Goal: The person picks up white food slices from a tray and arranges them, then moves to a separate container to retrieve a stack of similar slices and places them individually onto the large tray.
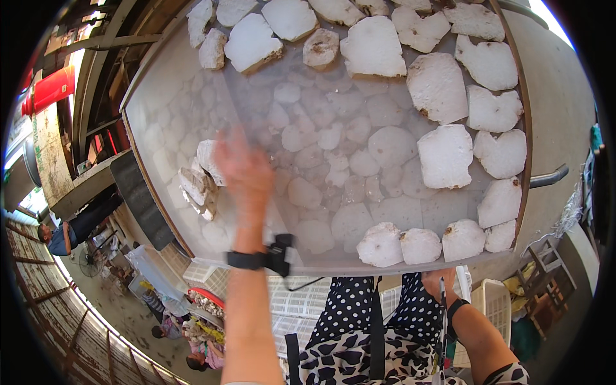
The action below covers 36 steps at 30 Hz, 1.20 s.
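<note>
My left hand [242, 163], smeared by motion, is over the table beside a small heap of white chunks [197, 186] with brownish rough edges. Whether its fingers hold anything cannot be made out. Down by the front edge of the table, my right hand [439, 282] is closed, its fingers partly hidden; a thin dark strip runs down from it. Flat white slabs [440, 156] with irregular brown-flecked rims line the far, right and near right parts of the table. Beneath a cloudy sheet [314, 224] on the tabletop, many pale round slices show through.
A brown rim [527, 128] borders the table, with a bent metal handle [549, 176] sticking out at right. White plastic crates [295, 308] stand below the near edge. A red object [51, 90] and wooden beams are at far left. Other people [58, 239] are at lower left.
</note>
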Motion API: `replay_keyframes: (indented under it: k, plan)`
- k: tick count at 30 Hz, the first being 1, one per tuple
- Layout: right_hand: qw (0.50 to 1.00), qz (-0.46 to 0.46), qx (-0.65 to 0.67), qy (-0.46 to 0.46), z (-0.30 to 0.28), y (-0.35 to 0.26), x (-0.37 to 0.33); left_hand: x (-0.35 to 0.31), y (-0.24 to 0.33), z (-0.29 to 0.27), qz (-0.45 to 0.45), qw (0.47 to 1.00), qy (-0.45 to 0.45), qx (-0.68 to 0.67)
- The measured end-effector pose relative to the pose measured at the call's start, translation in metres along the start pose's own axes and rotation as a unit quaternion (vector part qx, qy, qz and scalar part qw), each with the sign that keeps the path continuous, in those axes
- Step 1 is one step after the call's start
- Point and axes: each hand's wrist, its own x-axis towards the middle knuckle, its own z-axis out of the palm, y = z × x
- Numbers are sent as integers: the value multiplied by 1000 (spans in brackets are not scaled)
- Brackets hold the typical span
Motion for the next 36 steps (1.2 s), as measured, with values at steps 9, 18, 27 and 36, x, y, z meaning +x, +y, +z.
replay_keyframes:
  k: [9, 18, 27, 36]
  plan:
    - [999, -36, -37, 7, 17, -1, -1, 25, -117, -41, -165, 959, -212, -89]
    - [997, -36, 51, -45, -7, -13, 13, 5, -60, -95, -216, 952, -132, -170]
    - [977, 2, 7, -213, -52, -19, 27, -77, 133, -82, -429, 568, -252, -655]
    - [970, 24, 29, -239, -53, 9, 23, -97, 263, -47, -464, 436, -285, -717]
